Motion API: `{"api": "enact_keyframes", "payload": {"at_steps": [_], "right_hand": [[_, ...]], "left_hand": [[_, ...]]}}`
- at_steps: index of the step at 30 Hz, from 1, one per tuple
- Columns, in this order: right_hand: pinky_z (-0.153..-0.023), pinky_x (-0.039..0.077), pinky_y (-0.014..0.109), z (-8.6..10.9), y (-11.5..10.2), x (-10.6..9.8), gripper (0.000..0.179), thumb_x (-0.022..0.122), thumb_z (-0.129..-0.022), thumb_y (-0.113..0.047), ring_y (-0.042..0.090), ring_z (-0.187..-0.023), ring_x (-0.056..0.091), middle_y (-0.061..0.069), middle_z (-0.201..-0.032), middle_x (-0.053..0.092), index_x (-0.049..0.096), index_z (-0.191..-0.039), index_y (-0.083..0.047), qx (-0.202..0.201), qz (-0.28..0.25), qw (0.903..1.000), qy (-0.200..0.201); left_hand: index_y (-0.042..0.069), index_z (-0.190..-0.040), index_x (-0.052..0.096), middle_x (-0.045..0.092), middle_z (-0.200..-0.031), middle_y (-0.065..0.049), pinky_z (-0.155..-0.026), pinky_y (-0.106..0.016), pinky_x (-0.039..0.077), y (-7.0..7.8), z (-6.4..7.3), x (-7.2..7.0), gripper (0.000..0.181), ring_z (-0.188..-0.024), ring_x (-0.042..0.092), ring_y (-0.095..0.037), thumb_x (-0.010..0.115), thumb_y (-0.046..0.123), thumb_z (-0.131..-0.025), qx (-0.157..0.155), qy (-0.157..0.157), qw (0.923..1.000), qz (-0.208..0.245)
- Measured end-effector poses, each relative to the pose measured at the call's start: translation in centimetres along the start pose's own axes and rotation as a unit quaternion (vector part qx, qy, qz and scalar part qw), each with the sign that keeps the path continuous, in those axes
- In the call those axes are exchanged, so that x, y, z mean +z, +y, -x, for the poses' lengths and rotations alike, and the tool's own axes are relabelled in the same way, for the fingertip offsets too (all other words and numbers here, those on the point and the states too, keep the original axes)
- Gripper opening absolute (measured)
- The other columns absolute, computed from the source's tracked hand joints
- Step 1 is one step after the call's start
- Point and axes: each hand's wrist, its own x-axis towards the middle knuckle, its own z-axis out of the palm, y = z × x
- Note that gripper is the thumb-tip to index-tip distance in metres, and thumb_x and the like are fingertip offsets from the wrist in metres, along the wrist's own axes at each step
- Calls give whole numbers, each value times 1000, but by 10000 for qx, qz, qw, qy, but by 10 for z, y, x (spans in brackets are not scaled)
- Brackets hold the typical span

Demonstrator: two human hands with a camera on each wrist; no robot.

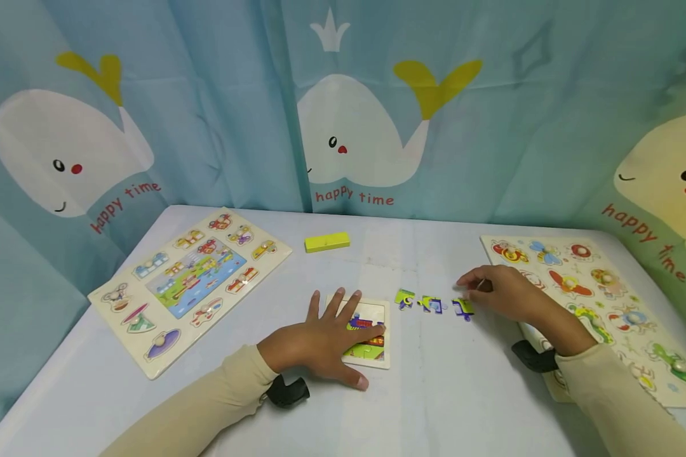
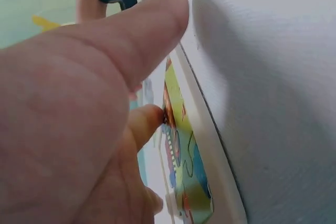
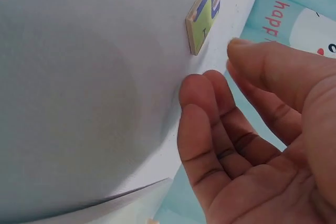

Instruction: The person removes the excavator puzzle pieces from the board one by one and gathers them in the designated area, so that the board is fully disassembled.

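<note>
In the head view, my left hand (image 1: pixel 326 343) lies spread, fingers straight, over a small white-framed jigsaw puzzle (image 1: pixel 380 364), touching it. Its picture, partly hidden by the fingers, shows red, purple and green. From the left wrist, the thumb (image 2: pixel 157 22) sticks out past the jigsaw's frame (image 2: pixel 210 145). Three loose jigsaw pieces, a left one (image 1: pixel 403 297), a middle one (image 1: pixel 432 304) and a right one (image 1: pixel 463 308), form a row beside it. Just right of the row, my right hand (image 1: pixel 505 292) hovers with loosely bent fingers. In the right wrist view, nothing lies between fingers and thumb; a piece (image 3: pixel 203 27) is close by.
A large knobbed puzzle board (image 1: pixel 177 320) of vehicles lies at the left. Another knobbed board (image 1: pixel 574 266), with insects, is at the right, partly under the right forearm. A yellow box (image 1: pixel 327 242) sits towards the back, before a whale-print curtain (image 1: pixel 234 127).
</note>
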Motion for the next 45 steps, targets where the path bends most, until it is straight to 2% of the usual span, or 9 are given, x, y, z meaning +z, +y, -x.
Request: {"api": "enact_keyframes", "payload": {"at_steps": [6, 13, 20, 26, 33, 39, 45], "right_hand": [[-58, 42, 27, -1, -8, 1, 17, 67, -89, -3, 16, -70, 51, 5, -92, 66, 72, -105, -1, -86, -175, 9997, 124], [-61, 45, 27, -5, -19, 5, 17, 66, -92, -5, 14, -73, 54, 3, -93, 66, 72, -108, -2, -341, -377, 9986, 155], [-62, 47, 28, -11, -37, 12, 17, 64, -92, -4, 16, -72, 54, 3, -92, 65, 72, -107, -2, -251, -673, 9974, 113], [-60, 46, 27, -20, -51, 25, 16, 63, -92, -1, 15, -70, 54, 2, -91, 67, 72, -105, -2, -456, -909, 9948, 80], [-57, 48, 26, -34, -76, 41, 16, 63, -92, -1, 13, -66, 56, 5, -88, 69, 72, -105, 0, -879, -1387, 9856, -401], [-67, 49, 25, -41, -100, 50, 18, 64, -93, -6, 12, -76, 58, 5, -100, 71, 72, -109, 0, -973, -1568, 9796, -802], [-69, 47, 26, -46, -115, 54, 19, 62, -94, -4, 12, -80, 58, 1, -100, 72, 73, -109, -1, -1106, -1736, 9733, -1019]], "left_hand": [[43, -153, 25, -10, -162, -9, -106, -63, -12, -3, 2, 1, 81, -146, -14, -33, 62, 64, -84, 257, 150, 9995, 116], [45, -152, 25, -15, -161, -9, -105, -64, -13, -11, 11, 0, 79, -144, -19, -34, 63, 63, -85, 484, 252, 9982, 264], [42, -152, 29, -14, -161, -11, -105, -66, -9, -17, 21, 1, 79, -143, -19, -36, 65, 61, -84, 535, 229, 9973, 454], [41, -152, 30, -16, -160, -15, -106, -67, -5, -21, 27, 3, 81, -143, -20, -38, 66, 62, -83, 512, 200, 9968, 579], [43, -152, 29, -21, -159, -15, -107, -65, -3, -23, 31, 7, 85, -142, -21, -38, 68, 64, -79, 351, 215, 9964, 742], [42, -152, 30, -17, -159, -16, -108, -65, -3, -25, 31, 9, 85, -142, -21, -38, 67, 66, -79, 283, 48, 9973, 673], [43, -151, 30, -16, -160, -15, -108, -64, -4, -25, 29, 9, 83, -141, -23, -38, 65, 67, -80, 235, -25, 9980, 588]]}}
